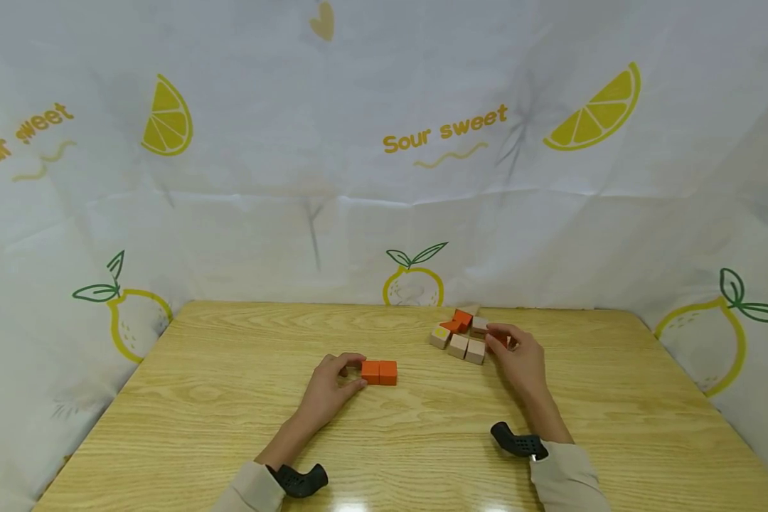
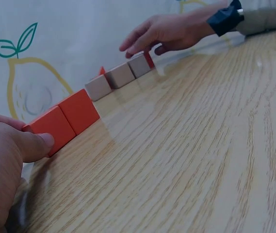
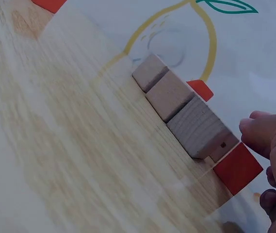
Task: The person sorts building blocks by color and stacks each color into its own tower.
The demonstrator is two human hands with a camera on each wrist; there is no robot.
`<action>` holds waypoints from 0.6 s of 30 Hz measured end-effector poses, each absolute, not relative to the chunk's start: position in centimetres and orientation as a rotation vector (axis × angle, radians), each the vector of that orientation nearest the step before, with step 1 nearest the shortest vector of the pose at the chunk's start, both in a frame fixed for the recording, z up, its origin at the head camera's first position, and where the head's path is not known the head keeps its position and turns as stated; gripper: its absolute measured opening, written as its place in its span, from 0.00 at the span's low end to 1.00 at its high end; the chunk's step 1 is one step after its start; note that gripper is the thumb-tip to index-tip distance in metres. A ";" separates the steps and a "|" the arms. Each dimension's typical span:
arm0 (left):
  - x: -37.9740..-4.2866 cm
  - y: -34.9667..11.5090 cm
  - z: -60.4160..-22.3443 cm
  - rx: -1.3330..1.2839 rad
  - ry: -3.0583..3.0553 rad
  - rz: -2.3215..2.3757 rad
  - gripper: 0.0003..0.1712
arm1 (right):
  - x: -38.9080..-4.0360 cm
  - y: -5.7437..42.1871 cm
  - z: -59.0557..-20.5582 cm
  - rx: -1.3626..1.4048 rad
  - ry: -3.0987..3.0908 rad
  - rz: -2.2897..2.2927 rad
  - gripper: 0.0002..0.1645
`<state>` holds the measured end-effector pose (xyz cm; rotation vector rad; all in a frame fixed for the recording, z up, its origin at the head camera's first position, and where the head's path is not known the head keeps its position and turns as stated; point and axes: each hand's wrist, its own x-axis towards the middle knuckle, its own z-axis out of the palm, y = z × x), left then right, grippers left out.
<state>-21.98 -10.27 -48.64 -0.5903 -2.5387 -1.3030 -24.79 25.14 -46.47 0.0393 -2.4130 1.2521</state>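
Two orange blocks stand side by side on the table. My left hand (image 1: 328,393) pinches the left orange block (image 2: 50,127), thumb on its near face and a finger behind. The other orange block (image 1: 388,372) touches its right side. To the right, my right hand (image 1: 520,357) hovers over the right end of a block cluster, fingers loosely bent and seemingly gripping nothing. Beneath it sits a red block (image 3: 238,169), beside a plain wooden block (image 3: 202,128). Whether a fingertip touches the cluster is hard to tell.
More plain wooden blocks (image 1: 458,345), one with a yellow mark (image 1: 440,335), and orange pieces (image 1: 462,318) make up the cluster near the table's back edge. A white cloth printed with lemons (image 1: 413,286) hangs behind the wooden table (image 1: 230,370).
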 end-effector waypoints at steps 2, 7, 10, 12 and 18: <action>-22.0 -10.3 -48.6 -0.592 -2.537 -1.296 0.23 | -24.8 25.5 -46.5 0.048 -2.423 1.260 0.17; -22.0 -10.2 -48.5 -0.598 -2.534 -1.290 0.23 | -24.5 26.6 -46.6 0.045 -2.475 1.323 0.25; -21.9 -10.2 -48.5 -0.596 -2.535 -1.290 0.23 | -24.5 27.0 -46.8 0.024 -2.536 1.297 0.28; -21.9 -10.2 -48.5 -0.595 -2.534 -1.289 0.23 | -24.5 27.0 -46.8 0.018 -2.563 1.272 0.29; -21.9 -10.2 -48.4 -0.597 -2.533 -1.291 0.23 | -24.5 27.3 -46.8 0.021 -2.615 1.232 0.29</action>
